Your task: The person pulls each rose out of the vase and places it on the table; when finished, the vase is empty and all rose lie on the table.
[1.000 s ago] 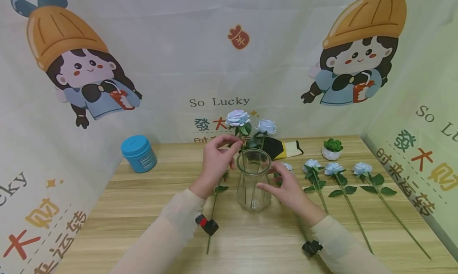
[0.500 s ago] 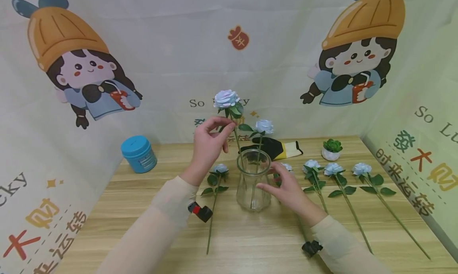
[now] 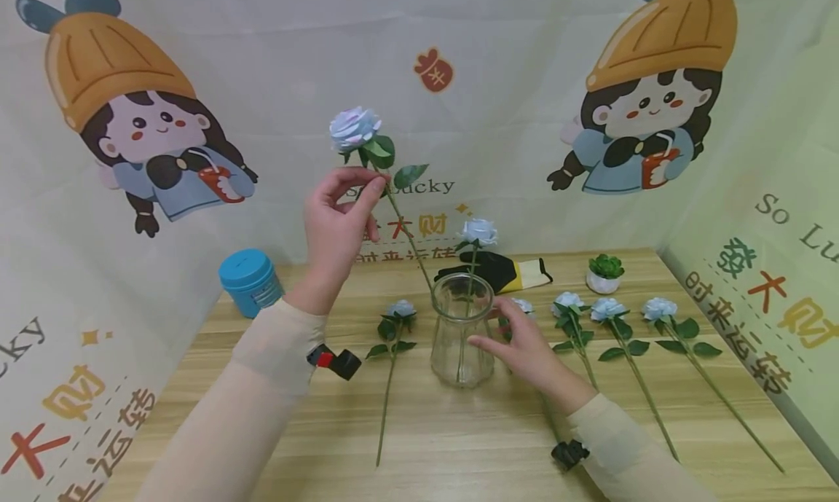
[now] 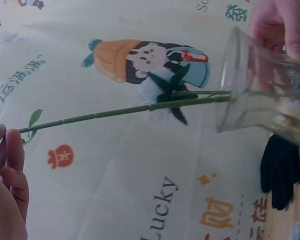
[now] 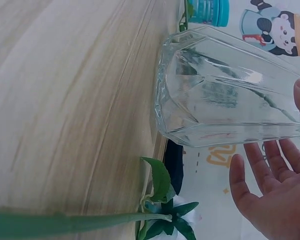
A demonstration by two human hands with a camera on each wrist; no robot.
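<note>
My left hand [image 3: 341, 232] pinches the stem of a pale blue rose [image 3: 355, 129] just below its bloom, up and left of the glass vase [image 3: 462, 349]. That rose's stem slants down to the vase mouth; how far its end reaches inside is hard to tell. A second rose [image 3: 479, 232] stands in the vase, its stem visible through the glass. With the thumb in front and fingers at the far side, my right hand [image 3: 534, 349] holds the vase upright on the table. The left wrist view shows the held stem [image 4: 105, 114] running from the fingertips to the rim.
One rose [image 3: 393, 349] lies left of the vase; several more, including a rose [image 3: 609, 310], lie to the right. Behind are a black and yellow glove [image 3: 501, 270] and a small potted succulent [image 3: 606, 272]. A blue tub [image 3: 249, 282] stands at the back left.
My left hand has risen and moved left, drawing the rose upward out of the vase and tilting it left. The right hand has stayed at the vase.
</note>
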